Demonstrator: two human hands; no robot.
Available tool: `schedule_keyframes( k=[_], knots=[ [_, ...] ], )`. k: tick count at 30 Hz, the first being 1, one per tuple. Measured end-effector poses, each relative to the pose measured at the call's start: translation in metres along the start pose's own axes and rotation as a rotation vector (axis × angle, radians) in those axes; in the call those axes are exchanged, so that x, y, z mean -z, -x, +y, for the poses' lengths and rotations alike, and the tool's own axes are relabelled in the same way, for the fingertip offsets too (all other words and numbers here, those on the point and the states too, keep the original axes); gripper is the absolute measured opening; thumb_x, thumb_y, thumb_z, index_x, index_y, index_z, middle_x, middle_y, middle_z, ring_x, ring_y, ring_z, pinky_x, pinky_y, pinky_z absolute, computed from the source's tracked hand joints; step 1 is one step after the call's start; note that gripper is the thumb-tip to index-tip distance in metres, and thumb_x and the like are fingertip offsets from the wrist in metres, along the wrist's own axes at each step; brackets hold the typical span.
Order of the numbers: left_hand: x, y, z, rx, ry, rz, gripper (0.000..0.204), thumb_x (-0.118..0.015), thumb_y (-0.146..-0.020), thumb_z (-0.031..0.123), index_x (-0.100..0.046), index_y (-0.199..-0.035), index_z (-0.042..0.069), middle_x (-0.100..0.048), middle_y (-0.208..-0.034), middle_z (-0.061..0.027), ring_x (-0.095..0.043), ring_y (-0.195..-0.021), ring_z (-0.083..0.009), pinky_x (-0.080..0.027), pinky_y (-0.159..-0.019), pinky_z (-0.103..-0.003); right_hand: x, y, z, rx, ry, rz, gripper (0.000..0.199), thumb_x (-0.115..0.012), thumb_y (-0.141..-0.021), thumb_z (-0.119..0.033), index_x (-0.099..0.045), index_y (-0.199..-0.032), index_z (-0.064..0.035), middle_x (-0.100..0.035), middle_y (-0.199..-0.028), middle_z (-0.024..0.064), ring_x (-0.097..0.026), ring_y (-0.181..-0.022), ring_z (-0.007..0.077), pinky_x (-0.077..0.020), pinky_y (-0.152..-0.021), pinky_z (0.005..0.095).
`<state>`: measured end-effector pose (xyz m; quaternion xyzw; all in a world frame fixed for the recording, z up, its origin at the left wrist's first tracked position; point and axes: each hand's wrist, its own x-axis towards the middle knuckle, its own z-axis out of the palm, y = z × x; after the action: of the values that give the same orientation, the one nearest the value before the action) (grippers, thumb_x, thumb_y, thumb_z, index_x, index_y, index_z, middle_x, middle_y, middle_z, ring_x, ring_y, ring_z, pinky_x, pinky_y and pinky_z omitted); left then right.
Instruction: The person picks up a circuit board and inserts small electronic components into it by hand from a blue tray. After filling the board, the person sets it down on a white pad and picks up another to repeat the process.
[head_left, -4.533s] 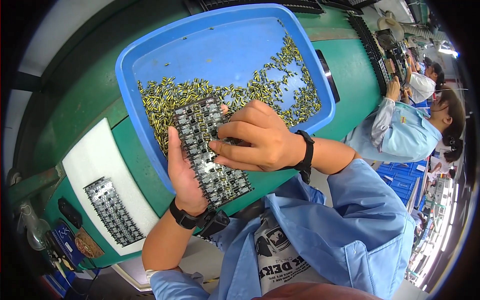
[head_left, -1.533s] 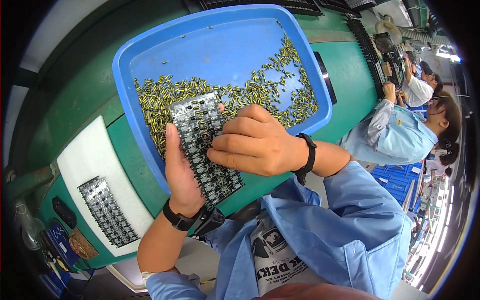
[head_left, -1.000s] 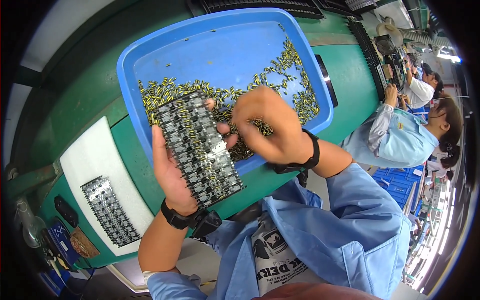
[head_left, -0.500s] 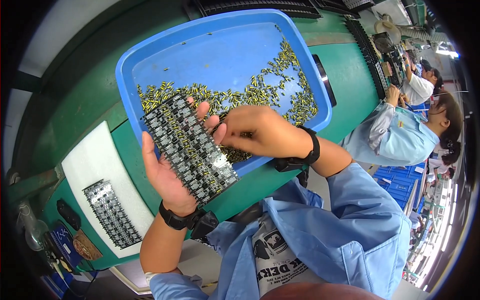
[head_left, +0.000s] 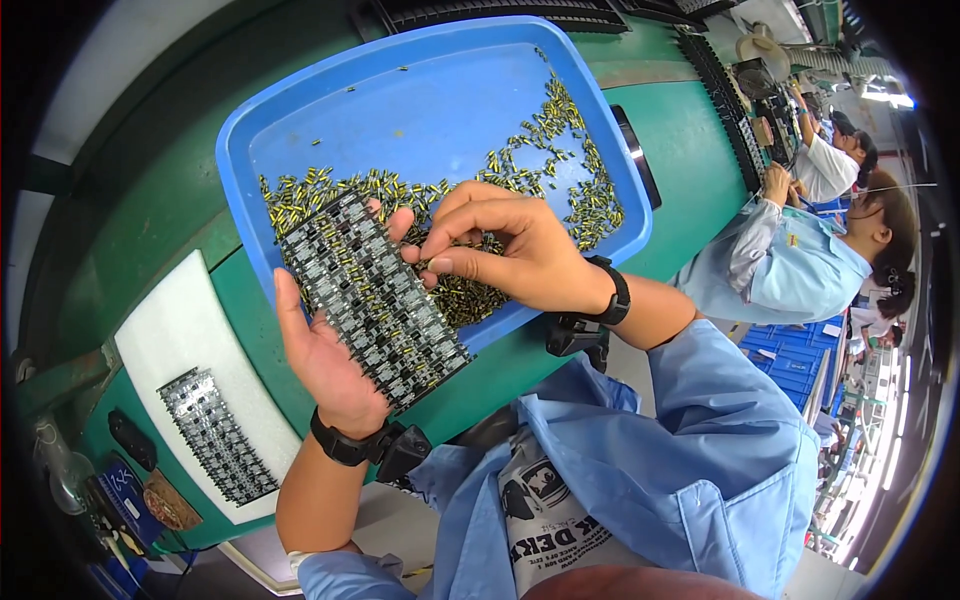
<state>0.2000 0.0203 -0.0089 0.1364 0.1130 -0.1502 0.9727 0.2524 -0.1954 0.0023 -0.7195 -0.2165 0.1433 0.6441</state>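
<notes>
My left hand holds a circuit board panel tilted over the near edge of a blue plastic tub. Its thumb lies along the left side and its fingertips show past the right side. Rows of small yellow-and-black cylinders stand among the dark parts of the panel. My right hand is pinched at the panel's right edge, close to the left fingertips. What sits between its thumb and forefinger is too small to make out. Loose small cylindrical capacitors, yellow and black, lie heaped in the tub below.
A second panel lies on a white foam sheet at the left. A dark blue booklet is beyond it. Black slotted racks stand at the back right of the green bench. Co-workers in light blue and white sit at the right.
My right hand has lifted slightly and turned, its thumb and forefinger now showing in a pinch at the panel's edge. The left hand still holds the panel. The whole view has shifted slightly.
</notes>
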Motion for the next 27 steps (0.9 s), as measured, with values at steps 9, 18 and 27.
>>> schedule_keyframes(
  k=[9,18,27],
  knots=[
    [-0.004,0.0,-0.004,-0.016,-0.092,0.105,0.078,-0.024,-0.116,0.059,-0.05,-0.157,-0.002,-0.065,-0.148,-0.0237,-0.066,-0.127,-0.0308,-0.051,-0.114,-0.044,-0.014,0.003,0.004,0.144,0.127,0.026,0.015,-0.085,-0.092,-0.002,-0.082,-0.106,-0.0041,-0.069,-0.103,0.0057,-0.065,-0.1,0.0214,-0.0539,-0.096,0.0374],
    [-0.003,0.001,-0.006,-0.013,-0.05,0.052,0.074,-0.026,-0.117,0.056,-0.052,-0.154,-0.003,-0.066,-0.145,-0.025,-0.066,-0.131,-0.0324,-0.05,-0.118,-0.044,-0.026,0.002,0.0,0.441,0.404,-0.007,0.022,-0.091,-0.079,-0.005,-0.085,-0.1,-0.0102,-0.06,-0.095,0.002,-0.055,-0.087,0.0228,-0.0489,-0.089,0.0384],
    [-0.001,0.0,-0.008,-0.056,-0.086,0.03,0.072,-0.025,-0.118,0.055,-0.053,-0.152,-0.003,-0.069,-0.14,-0.0263,-0.068,-0.13,-0.0336,-0.052,-0.115,-0.045,-0.03,0.005,-0.004,0.462,0.472,-0.01,0.024,-0.091,-0.077,-0.006,-0.085,-0.1,-0.0116,-0.061,-0.094,0.0017,-0.057,-0.086,0.024,-0.0465,-0.084,0.04]
  ],
)
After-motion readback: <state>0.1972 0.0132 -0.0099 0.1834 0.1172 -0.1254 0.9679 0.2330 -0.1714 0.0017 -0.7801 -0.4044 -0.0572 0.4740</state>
